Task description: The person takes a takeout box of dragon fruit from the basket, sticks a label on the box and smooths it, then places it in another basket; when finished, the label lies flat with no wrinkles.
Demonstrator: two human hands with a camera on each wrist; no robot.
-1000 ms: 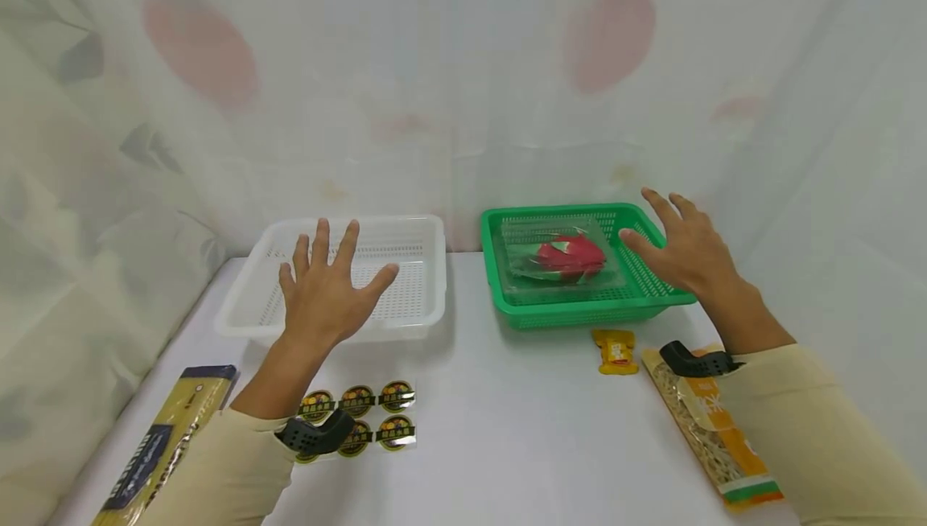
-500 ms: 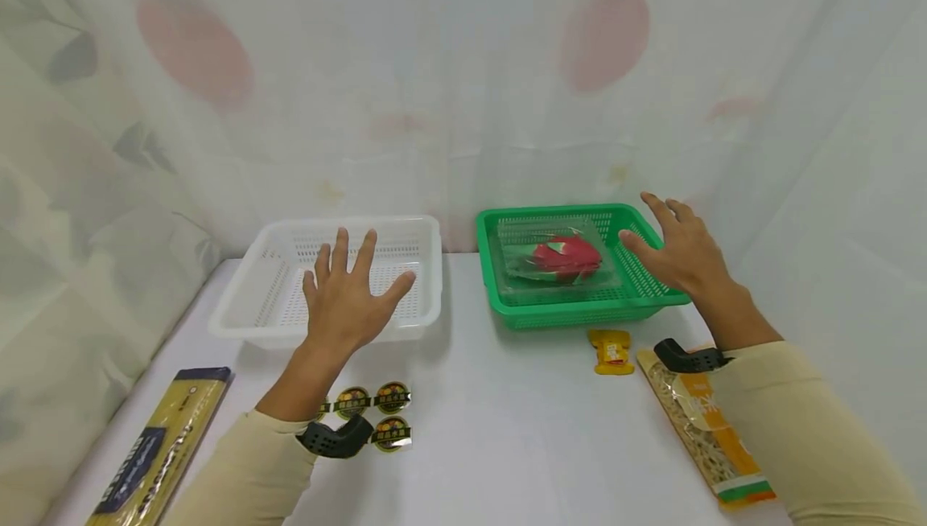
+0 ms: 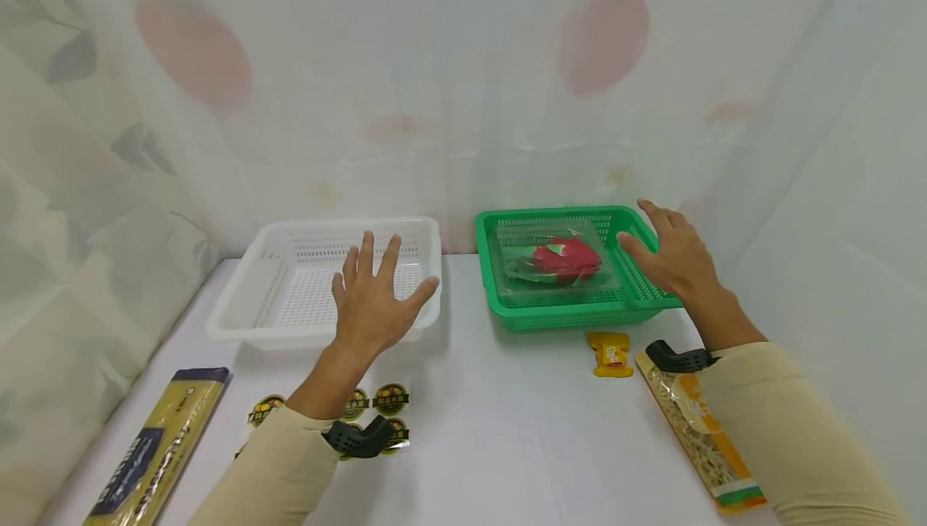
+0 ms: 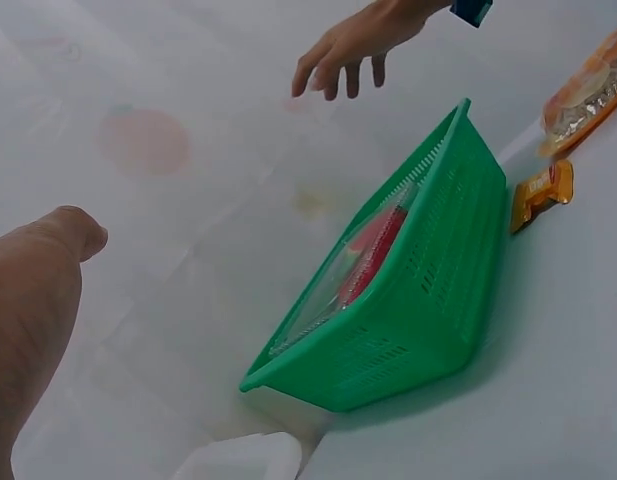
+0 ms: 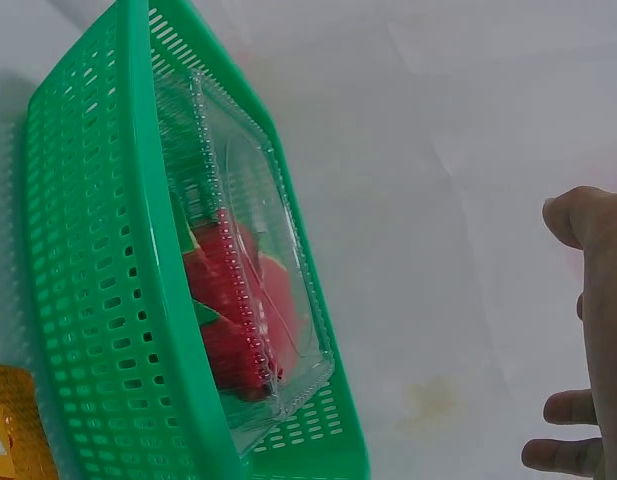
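Fruit (image 3: 568, 260) is boxed inside the green basket (image 3: 572, 318), presumably against bruising — the left hand (image 3: 372, 305), to its left, and right hand (image 3: 673, 259), by its right end, are held spread, empty.

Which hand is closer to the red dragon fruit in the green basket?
Right. In the head view, the right hand shows just right of the dragon fruit; the left hand shows farther off to its left, partly covering the white basket. Neither touches it.
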